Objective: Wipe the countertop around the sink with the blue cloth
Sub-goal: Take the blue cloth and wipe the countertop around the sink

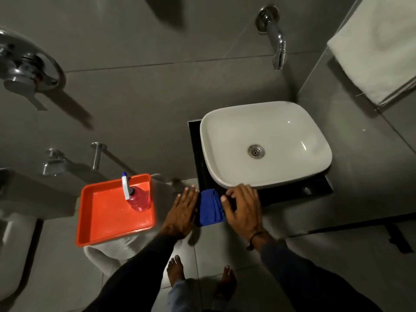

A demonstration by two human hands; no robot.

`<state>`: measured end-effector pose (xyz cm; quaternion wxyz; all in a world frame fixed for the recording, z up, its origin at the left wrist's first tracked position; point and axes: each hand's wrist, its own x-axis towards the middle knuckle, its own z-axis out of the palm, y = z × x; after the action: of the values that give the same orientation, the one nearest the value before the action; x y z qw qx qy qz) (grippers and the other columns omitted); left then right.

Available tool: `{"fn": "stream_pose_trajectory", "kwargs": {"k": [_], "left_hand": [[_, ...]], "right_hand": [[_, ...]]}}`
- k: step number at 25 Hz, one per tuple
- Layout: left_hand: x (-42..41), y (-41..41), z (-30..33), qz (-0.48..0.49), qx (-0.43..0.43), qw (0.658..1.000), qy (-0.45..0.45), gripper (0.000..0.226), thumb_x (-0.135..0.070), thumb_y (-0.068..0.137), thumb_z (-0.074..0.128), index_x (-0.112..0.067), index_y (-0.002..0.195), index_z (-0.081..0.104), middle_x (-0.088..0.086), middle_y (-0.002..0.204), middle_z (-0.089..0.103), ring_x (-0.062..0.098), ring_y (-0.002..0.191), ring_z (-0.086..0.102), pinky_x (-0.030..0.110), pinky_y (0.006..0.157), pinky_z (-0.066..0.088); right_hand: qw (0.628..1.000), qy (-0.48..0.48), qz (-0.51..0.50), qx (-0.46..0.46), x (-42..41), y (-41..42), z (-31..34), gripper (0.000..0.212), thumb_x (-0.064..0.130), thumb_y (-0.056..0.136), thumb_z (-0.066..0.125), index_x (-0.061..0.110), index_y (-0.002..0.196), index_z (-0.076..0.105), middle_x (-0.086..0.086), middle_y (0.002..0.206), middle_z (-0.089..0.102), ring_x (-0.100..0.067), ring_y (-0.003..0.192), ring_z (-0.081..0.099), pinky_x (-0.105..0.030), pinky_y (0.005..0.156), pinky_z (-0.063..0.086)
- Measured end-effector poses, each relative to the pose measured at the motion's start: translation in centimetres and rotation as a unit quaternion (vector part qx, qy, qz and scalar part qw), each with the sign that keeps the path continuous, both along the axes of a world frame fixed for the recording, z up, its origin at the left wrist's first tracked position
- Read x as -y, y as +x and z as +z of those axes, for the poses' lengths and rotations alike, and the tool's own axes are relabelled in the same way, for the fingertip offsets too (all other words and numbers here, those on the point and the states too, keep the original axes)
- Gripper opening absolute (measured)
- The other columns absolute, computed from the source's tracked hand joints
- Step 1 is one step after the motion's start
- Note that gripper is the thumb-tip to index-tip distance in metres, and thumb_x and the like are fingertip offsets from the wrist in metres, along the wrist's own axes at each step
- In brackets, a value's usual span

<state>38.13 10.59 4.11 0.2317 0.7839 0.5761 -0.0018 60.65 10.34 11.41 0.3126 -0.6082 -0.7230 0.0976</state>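
Observation:
A folded blue cloth [210,207] lies on the front left corner of the black countertop [292,192], just below the white sink [265,143]. My left hand [182,210] rests flat against the cloth's left edge, fingers straight. On the cloth's right edge sits my right hand [242,208], fingers curled and spread, thumb touching the fabric. The cloth shows between the two hands and lies flat.
An orange tray [105,217] holding a pink spray bottle [137,197] stands on a white stool to the left. A chrome spout [275,39] juts from the wall above the sink. A white towel [378,46] hangs at the upper right. My bare feet stand below.

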Motion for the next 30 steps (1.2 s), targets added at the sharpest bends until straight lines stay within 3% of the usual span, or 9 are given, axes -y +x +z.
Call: {"fn": "stream_pose_trajectory", "kwargs": {"k": [2,5,8,12,15,21,27,30], "left_hand": [[-2.5,-1.7,1.4,-0.010,-0.008,1.000,0.014,0.065,-0.025,0.107,0.031,-0.007,0.163,0.002,0.013,0.173,-0.006,0.033,0.161,-0.003,0.042,0.131,0.002],[-6.9,-2.9,3.9,-0.035,0.040,0.997,0.051,0.066,-0.026,0.107,0.035,-0.004,0.162,0.006,0.016,0.172,-0.002,0.035,0.160,-0.001,0.046,0.131,0.008],[-10.9,-2.7,5.8,-0.129,0.020,0.985,0.115,0.066,-0.037,0.107,0.025,-0.009,0.164,0.005,0.011,0.174,0.000,0.029,0.161,-0.003,0.043,0.131,0.006],[-14.6,-1.5,6.4,-0.243,0.004,0.961,0.135,0.066,-0.047,0.108,0.016,-0.018,0.164,-0.003,0.004,0.175,-0.003,0.023,0.162,-0.007,0.041,0.132,0.003],[-15.1,-0.9,5.9,-0.292,0.006,0.947,0.133,0.068,-0.052,0.106,0.008,-0.018,0.164,-0.004,0.004,0.175,-0.003,0.023,0.162,-0.006,0.042,0.132,0.004],[-15.4,-1.0,5.5,-0.301,0.007,0.945,0.128,0.064,-0.042,0.109,0.017,-0.015,0.164,0.000,0.005,0.175,-0.002,0.023,0.162,-0.004,0.043,0.133,0.006],[-15.6,-1.3,6.1,-0.317,0.016,0.939,0.129,0.064,-0.038,0.109,0.023,-0.013,0.164,0.004,0.007,0.174,0.003,0.024,0.162,0.000,0.043,0.133,0.008],[-15.5,-1.4,6.1,-0.312,0.013,0.941,0.132,0.064,-0.036,0.109,0.026,-0.013,0.164,0.005,0.007,0.174,0.002,0.024,0.162,0.000,0.044,0.133,0.009]], "right_hand": [[0.997,-0.061,0.015,0.042,2.4,-1.6,-1.8,0.027,0.048,0.095,0.049,0.024,0.105,0.059,0.005,0.101,0.059,-0.015,0.092,0.056,-0.028,0.082,0.039],[0.987,-0.138,0.031,0.069,4.3,-5.5,-4.8,0.053,0.048,0.098,0.043,0.014,0.136,0.055,-0.006,0.135,0.062,-0.022,0.125,0.058,-0.035,0.107,0.046],[0.974,-0.175,0.034,0.136,4.0,-9.5,-7.4,0.059,0.037,0.094,0.052,0.004,0.143,0.050,-0.014,0.146,0.056,-0.027,0.138,0.051,-0.043,0.116,0.041],[0.952,-0.243,0.021,0.183,3.9,-10.9,-9.8,0.076,0.030,0.091,0.055,0.004,0.156,0.023,-0.015,0.162,0.030,-0.029,0.152,0.026,-0.048,0.123,0.026],[0.953,-0.241,0.013,0.185,4.0,-10.9,-10.5,0.074,0.028,0.095,0.043,0.007,0.158,0.011,-0.012,0.167,0.017,-0.028,0.156,0.014,-0.048,0.126,0.019],[0.958,-0.237,-0.026,0.160,1.9,-12.1,-9.7,0.066,0.029,0.099,0.038,0.007,0.158,0.018,-0.012,0.166,0.023,-0.026,0.155,0.017,-0.045,0.125,0.022],[0.956,-0.251,-0.012,0.148,2.4,-10.0,-9.4,0.065,0.028,0.102,0.033,0.011,0.159,0.009,-0.006,0.169,0.009,-0.022,0.157,0.007,-0.042,0.128,0.005],[0.956,-0.253,-0.038,0.142,2.8,-8.6,-9.2,0.063,0.029,0.102,0.032,0.012,0.159,0.010,-0.005,0.168,0.011,-0.021,0.157,0.008,-0.042,0.128,0.003]]}}
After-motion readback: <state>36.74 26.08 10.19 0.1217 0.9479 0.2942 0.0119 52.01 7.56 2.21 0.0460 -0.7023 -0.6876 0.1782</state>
